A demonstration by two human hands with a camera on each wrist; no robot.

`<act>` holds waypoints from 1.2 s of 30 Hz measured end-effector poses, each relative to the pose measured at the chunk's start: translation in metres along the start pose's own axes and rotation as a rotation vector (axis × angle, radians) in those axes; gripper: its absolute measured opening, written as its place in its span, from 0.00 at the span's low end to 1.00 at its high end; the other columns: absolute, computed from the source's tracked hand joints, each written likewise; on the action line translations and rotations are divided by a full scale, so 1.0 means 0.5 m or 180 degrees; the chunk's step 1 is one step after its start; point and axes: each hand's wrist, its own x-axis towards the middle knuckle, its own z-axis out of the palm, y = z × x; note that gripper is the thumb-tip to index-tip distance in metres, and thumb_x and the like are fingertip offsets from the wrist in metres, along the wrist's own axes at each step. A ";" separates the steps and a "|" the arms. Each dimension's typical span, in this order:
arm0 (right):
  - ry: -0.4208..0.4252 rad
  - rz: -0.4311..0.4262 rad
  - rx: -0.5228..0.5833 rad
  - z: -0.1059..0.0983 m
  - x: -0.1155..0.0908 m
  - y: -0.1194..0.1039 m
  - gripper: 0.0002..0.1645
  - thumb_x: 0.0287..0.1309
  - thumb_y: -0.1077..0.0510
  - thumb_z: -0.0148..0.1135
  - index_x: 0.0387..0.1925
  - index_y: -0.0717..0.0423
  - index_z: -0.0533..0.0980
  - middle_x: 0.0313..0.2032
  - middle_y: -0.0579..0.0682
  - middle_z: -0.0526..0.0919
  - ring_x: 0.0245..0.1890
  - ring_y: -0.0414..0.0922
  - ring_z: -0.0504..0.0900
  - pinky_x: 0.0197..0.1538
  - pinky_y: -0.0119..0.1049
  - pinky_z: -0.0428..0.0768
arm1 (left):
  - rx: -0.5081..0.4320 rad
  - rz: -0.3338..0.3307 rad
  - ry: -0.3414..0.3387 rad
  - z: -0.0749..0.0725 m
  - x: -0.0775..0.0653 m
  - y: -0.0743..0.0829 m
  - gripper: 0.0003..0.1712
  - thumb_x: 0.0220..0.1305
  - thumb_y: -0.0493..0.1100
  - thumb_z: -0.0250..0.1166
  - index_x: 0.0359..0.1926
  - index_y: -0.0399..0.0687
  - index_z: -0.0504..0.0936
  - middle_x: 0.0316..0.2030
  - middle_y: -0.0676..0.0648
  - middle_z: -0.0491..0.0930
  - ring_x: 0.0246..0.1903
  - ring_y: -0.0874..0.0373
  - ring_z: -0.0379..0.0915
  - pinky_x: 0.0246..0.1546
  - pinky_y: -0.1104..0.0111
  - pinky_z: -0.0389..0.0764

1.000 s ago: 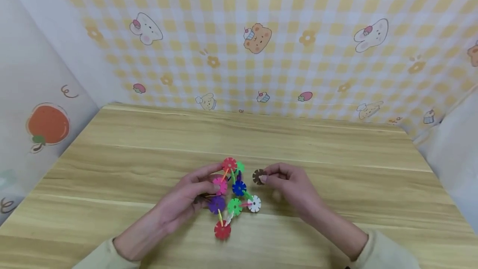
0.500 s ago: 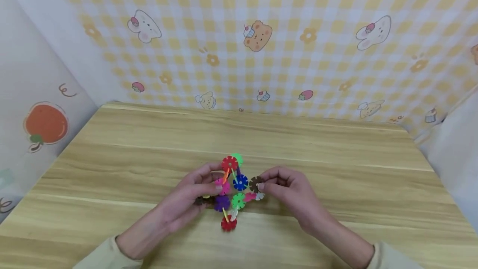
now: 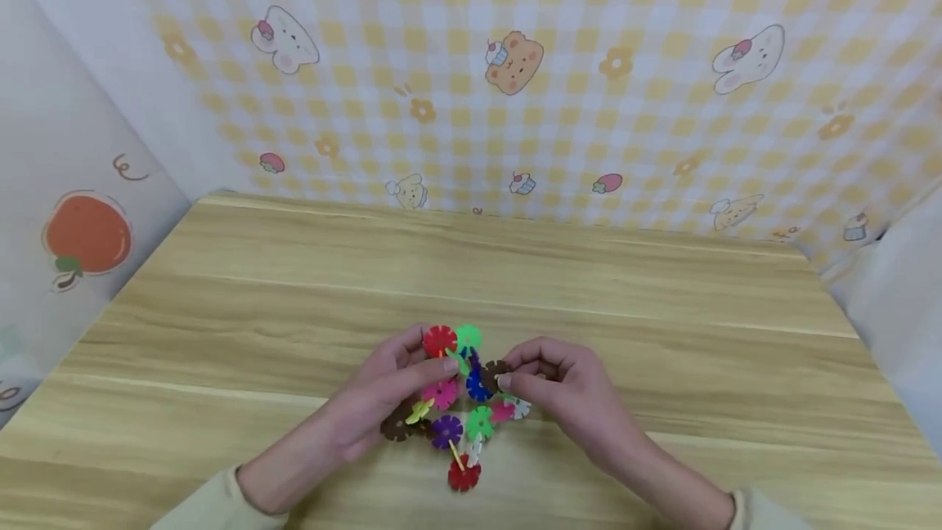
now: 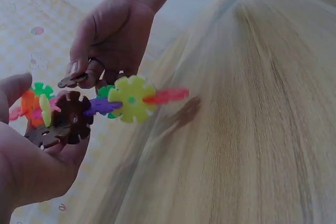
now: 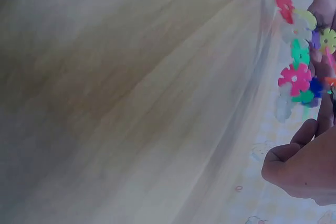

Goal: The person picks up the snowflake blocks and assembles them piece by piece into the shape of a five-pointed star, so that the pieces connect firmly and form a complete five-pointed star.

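A linked chain of notched plastic snowflake discs (image 3: pixel 446 432) in several colours is gripped by my left hand (image 3: pixel 383 395), thumb across its upper part near the red and green discs. My right hand (image 3: pixel 574 387) pinches a single brown disc (image 3: pixel 495 375) between thumb and fingers, and that disc overlaps the blue disc (image 3: pixel 479 384) in the head view. A red disc (image 3: pixel 464 473) forms the chain's near end. In the left wrist view a yellow disc (image 4: pixel 131 99) and a dark brown disc (image 4: pixel 73 117) stick out past the left palm. The right wrist view shows a pink disc (image 5: pixel 295 79) beyond the right fingers.
Both hands work over a light wood-grain table (image 3: pixel 662 309). A yellow checked cloth (image 3: pixel 559 121) with cartoon prints stands behind it, and a pale side wall (image 3: pixel 66 129) rises at the left.
The brown disc in my right hand has moved left, up to the blue disc. My left hand has turned the chain, its thumb now higher, and a brown and a yellow disc show by the palm.
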 end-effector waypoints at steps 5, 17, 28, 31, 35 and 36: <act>-0.0013 -0.0269 -0.0200 0.010 -0.011 -0.001 0.09 0.63 0.58 0.69 0.42 0.60 0.84 0.35 0.55 0.89 0.29 0.41 0.80 0.29 0.29 0.76 | 0.0012 0.0161 -0.0058 -0.002 0.004 -0.002 0.22 0.70 0.41 0.63 0.61 0.39 0.73 0.49 0.47 0.86 0.47 0.54 0.83 0.55 0.62 0.80; 0.0321 -0.0548 -0.0487 0.025 -0.017 0.011 0.03 0.62 0.59 0.71 0.38 0.52 0.86 0.31 0.46 0.87 0.32 0.42 0.81 0.35 0.32 0.77 | 0.0202 0.0491 -0.0305 -0.009 0.012 -0.016 0.19 0.70 0.39 0.63 0.61 0.46 0.82 0.53 0.49 0.86 0.50 0.53 0.83 0.60 0.55 0.76; 0.0470 -0.1775 -0.0799 0.038 -0.026 0.025 0.12 0.58 0.69 0.71 0.40 0.50 0.85 0.32 0.44 0.88 0.30 0.39 0.85 0.36 0.34 0.84 | 0.0028 0.0748 -0.0312 -0.016 0.009 -0.018 0.20 0.67 0.33 0.63 0.59 0.50 0.82 0.51 0.50 0.85 0.47 0.60 0.80 0.50 0.68 0.81; 0.0591 -0.2107 -0.0977 0.040 -0.026 0.026 0.16 0.55 0.72 0.72 0.40 0.50 0.85 0.33 0.42 0.88 0.32 0.37 0.84 0.37 0.32 0.82 | 0.0024 0.0889 -0.0399 -0.018 0.008 -0.017 0.18 0.68 0.32 0.62 0.56 0.47 0.83 0.52 0.48 0.84 0.48 0.59 0.80 0.50 0.68 0.81; 0.0660 -0.2205 -0.1010 0.043 -0.026 0.028 0.17 0.53 0.73 0.72 0.40 0.50 0.85 0.32 0.43 0.88 0.33 0.37 0.83 0.38 0.32 0.81 | 0.0013 0.0961 -0.0472 -0.019 0.008 -0.018 0.16 0.67 0.31 0.62 0.54 0.49 0.84 0.52 0.48 0.85 0.46 0.60 0.80 0.49 0.69 0.81; 0.0651 -0.2208 -0.0988 0.043 -0.026 0.029 0.17 0.53 0.73 0.72 0.39 0.51 0.84 0.32 0.43 0.88 0.33 0.37 0.83 0.38 0.32 0.81 | 0.0011 0.0966 -0.0477 -0.020 0.009 -0.018 0.16 0.67 0.31 0.62 0.53 0.49 0.84 0.51 0.48 0.85 0.46 0.60 0.80 0.49 0.70 0.81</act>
